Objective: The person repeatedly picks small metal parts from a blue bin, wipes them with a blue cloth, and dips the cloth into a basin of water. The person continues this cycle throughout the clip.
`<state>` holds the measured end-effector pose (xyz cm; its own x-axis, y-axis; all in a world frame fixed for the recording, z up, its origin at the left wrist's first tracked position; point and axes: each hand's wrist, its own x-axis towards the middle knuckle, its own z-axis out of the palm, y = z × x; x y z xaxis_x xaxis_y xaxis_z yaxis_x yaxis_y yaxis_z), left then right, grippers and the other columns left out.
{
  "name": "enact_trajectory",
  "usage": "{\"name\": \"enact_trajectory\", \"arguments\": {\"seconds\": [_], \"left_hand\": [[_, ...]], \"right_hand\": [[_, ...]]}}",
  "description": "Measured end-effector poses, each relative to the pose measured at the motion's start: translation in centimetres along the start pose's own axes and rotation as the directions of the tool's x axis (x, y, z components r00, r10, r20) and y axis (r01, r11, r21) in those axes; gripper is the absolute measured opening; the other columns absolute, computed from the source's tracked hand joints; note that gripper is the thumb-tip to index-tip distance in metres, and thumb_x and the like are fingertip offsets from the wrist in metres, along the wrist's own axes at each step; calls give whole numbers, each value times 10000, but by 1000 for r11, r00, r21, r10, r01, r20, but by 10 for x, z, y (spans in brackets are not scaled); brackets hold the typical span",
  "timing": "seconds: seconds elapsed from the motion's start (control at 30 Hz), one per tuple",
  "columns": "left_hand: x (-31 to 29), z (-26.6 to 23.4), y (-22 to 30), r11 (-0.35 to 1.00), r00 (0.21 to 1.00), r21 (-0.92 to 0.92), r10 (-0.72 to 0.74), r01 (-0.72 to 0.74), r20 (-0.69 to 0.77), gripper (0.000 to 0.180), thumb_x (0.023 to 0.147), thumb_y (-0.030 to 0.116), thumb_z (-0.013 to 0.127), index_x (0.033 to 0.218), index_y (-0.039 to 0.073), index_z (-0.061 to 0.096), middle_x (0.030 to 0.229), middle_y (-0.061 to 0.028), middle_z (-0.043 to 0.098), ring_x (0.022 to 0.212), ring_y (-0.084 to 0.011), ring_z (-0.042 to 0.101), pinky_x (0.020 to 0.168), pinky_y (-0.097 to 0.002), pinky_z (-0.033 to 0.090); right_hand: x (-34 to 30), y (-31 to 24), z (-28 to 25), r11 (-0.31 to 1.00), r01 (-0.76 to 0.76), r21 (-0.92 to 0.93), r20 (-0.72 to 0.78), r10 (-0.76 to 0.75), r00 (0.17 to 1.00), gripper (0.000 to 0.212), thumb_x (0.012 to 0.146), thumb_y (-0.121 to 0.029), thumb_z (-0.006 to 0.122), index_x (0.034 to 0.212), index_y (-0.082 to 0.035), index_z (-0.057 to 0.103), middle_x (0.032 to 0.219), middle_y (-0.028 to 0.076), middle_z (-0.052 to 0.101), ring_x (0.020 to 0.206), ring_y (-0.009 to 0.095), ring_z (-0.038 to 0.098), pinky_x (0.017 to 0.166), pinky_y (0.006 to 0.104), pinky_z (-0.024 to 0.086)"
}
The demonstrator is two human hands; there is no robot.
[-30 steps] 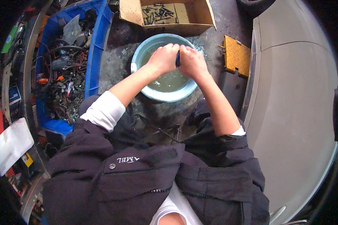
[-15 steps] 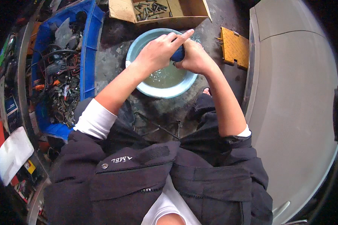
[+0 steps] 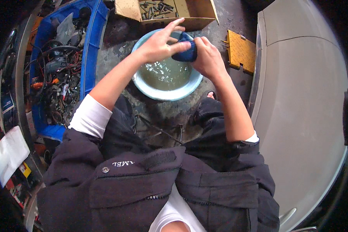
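Observation:
A bunched dark-blue cloth [image 3: 185,55] is above the far right part of a light-blue round basin [image 3: 158,95]. My right hand [image 3: 209,58] is closed around the cloth's right side, its fingers bent. From the left, my left hand [image 3: 160,44] reaches over the basin with its fingers spread apart. Its thumb extends onto the cloth's upper face, while the other fingers point away beyond it. Murky water [image 3: 164,75] with bright glints fills the basin below. Whether anything is wrapped inside the cloth is hidden.
Past the basin is a cardboard box [image 3: 178,22] with several dark bolt-like metal pieces. A blue crate [image 3: 89,65] of cables and parts stands left. At right are a yellow textured plate [image 3: 241,52] and a large pale panel [image 3: 297,96]. The floor [image 3: 118,50] looks wet.
My left hand has lifted off and spread its fingers, where it was folded over the right hand. More of the blue cloth shows now, and the right hand has turned and moved slightly right.

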<state>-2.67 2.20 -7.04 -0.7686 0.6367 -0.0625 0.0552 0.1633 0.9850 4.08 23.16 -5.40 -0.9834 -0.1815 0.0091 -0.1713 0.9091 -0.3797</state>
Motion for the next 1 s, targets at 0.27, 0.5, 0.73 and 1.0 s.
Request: {"name": "enact_trajectory", "arguments": {"seconds": [0.27, 0.5, 0.73, 1.0], "left_hand": [[7, -14, -8, 949, 735, 4, -247, 316, 631, 809, 692, 438, 937, 1337, 66, 619, 1229, -95, 688, 1129, -198, 638, 986, -364, 518], [-3, 31, -6, 857, 938, 476, -306, 196, 164, 704, 609, 139, 867, 1250, 5, 608, 1164, -253, 718, 1114, -400, 693, 964, -458, 555], [-13, 62, -20, 759, 983, 624, -134, 185, -127, 354, 760, 70, 756, 1084, 33, 618, 1075, -245, 718, 1076, -447, 673, 928, -536, 551], [-19, 67, -41, 757, 994, 645, -48, 100, -98, 311, 766, 80, 758, 1046, 26, 634, 1039, -237, 717, 1040, -421, 692, 907, -521, 562]], "right_hand": [[-1, -16, 10, 871, 486, -73, -130, -491, 861, 374, 835, -59, 659, 1201, -115, 606, 1195, 92, 632, 1147, 320, 636, 888, 413, 607], [-4, -12, 41, 920, 177, -349, -150, -241, 959, 192, 892, -158, 647, 1067, -83, 632, 946, 87, 672, 834, 271, 724, 645, 382, 622], [0, -14, 48, 964, -27, -264, 91, 52, 994, 224, 782, -168, 743, 942, -27, 674, 914, 220, 745, 797, 357, 769, 699, 452, 629], [1, -15, 45, 985, -95, -141, 259, 129, 957, 335, 717, -244, 805, 946, -18, 710, 925, 257, 749, 877, 395, 760, 807, 489, 618]]}}
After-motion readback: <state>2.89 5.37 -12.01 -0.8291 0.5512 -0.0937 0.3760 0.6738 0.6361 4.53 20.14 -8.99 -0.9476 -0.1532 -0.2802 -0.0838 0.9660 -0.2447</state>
